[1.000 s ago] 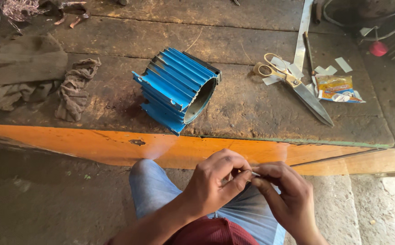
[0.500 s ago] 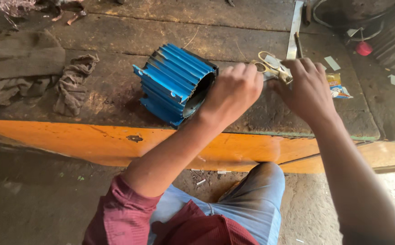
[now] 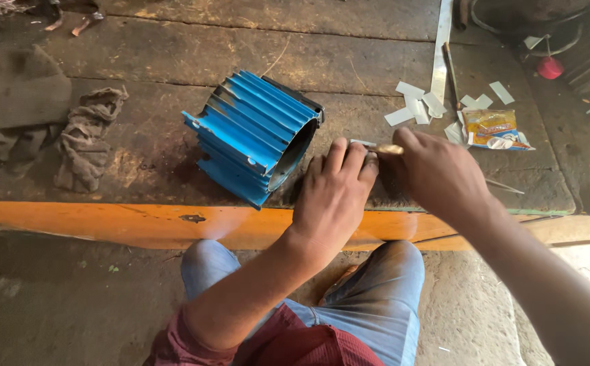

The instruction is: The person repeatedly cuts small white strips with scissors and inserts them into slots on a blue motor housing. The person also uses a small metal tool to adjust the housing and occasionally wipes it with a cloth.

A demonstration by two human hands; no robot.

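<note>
The left hand (image 3: 332, 196) is lying knuckles-up on the bench (image 3: 173, 135) near its front edge, fingers held together and curled down, their tips pressing on one end of a small pale strip (image 3: 361, 143). The right hand (image 3: 437, 176) is sitting just beside it, closed in a pinch around a thin tool (image 3: 390, 149) with a yellowish tip that is meeting the strip; whether it is cutting, folding or only holding the strip cannot be told, since the fingers are covering most of it. Just left of the hands, a blue finned housing (image 3: 254, 132) is lying on its side near the front edge, its open bore facing the hands; the dark inside is showing nothing that can be made out. Toward the right back part of the bench, more cut strips (image 3: 417, 105) are lying loose beside a long metal ruler (image 3: 441, 47) and a yellow packet (image 3: 495, 129), which suggests that cutting is partly done while the piece in hand is still being worked. No strip is visibly fitted into the housing, so that part looks untouched. A grey rag (image 3: 88, 139) is lying crumpled toward the left edge, well apart from the hands.
</note>
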